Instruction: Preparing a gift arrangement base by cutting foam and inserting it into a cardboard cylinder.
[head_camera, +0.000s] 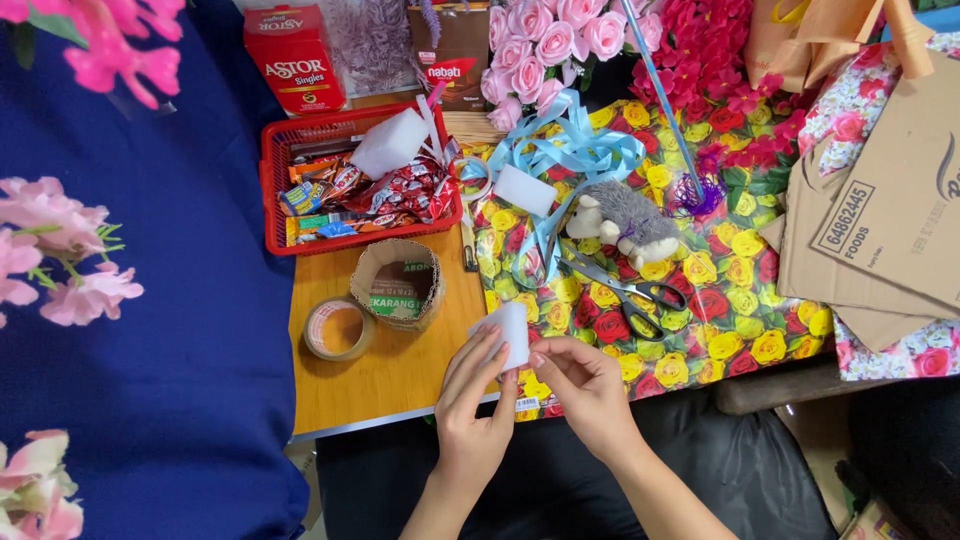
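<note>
holding a small white foam block (512, 332) between both hands, the person works at the near edge of the table (400, 385). the left hand (478, 405) has its grip closed around the lower left side of the block, with fingers stretched up along it. the right hand (585, 392) pinches the lower right corner with its fingertips, so this grip is also closed on the same block. the block is lifted a little above the table, just over the edge of the flowered wrapping paper (700, 300).

to do this handling well, i judge that the pinch should stay light, because foam dents easily, and that both hands should keep the block straight and not twist it.

a little farther, on the bare wood at the left, there is a roll of clear tape (338, 330), and just beside it a roll of brown tape (398, 285). on the paper at the right lie scissors (640, 295), near a small grey plush toy (625, 220). another white block (524, 190) rests under a light blue ribbon (575, 155). the red basket (272, 200) at the left holds snack packets and one more white block (390, 143). at the far side stand pink artificial roses (545, 45), and flattened cardboard (890, 210) lies at the right.
</note>
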